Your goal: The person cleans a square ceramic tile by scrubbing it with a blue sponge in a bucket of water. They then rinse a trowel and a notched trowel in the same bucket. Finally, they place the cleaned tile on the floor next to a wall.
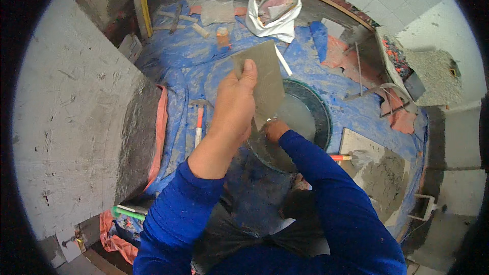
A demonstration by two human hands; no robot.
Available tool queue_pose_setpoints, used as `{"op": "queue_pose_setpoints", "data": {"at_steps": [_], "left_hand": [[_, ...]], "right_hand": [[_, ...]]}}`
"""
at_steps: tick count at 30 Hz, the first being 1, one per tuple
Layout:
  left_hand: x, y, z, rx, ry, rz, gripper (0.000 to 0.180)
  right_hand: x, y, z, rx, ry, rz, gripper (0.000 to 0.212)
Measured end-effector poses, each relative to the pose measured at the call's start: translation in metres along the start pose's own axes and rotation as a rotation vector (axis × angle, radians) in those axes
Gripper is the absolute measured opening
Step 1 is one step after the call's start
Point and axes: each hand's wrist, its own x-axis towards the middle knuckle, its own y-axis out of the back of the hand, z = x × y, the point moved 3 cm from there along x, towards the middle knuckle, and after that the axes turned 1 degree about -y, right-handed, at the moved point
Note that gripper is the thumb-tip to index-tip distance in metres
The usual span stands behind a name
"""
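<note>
A flat grey-brown tile [269, 74] stands tilted above the basin, with a wet-looking face. My left hand [235, 101] is closed on its left side, thumb lying over the near face. Low on the tile, my right hand [276, 130] is curled against it, over the basin; its fingertips and whatever they may hold cannot be made out. Beneath both hands stands a round dark-green basin [327, 117] of cloudy water [299, 113]. Part of the basin is hidden by the tile and my right arm.
Blue sheeting [178, 81] covers the floor. A hammer [198, 119] lies left; a white sack [272, 25] of scraps stands at the back. At right are a mortar-smeared board [384, 173] and a trowel [359, 159] with a red handle. A grey block wall [76, 112] rises at left.
</note>
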Motion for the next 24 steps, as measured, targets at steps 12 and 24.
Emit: {"op": "queue_pose_setpoints", "data": {"at_steps": [12, 24], "left_hand": [[-0.008, -0.016, -0.041, 0.203, 0.055, -0.122, 0.054], [0.039, 0.006, -0.155, 1.17, 0.004, -0.118, 0.046]], "right_hand": [[-0.075, 0.095, 0.072, 0.671, -0.645, 0.533, 0.035], [-0.09, 0.079, 0.079, 1.089, -0.789, 0.21, 0.084]]}}
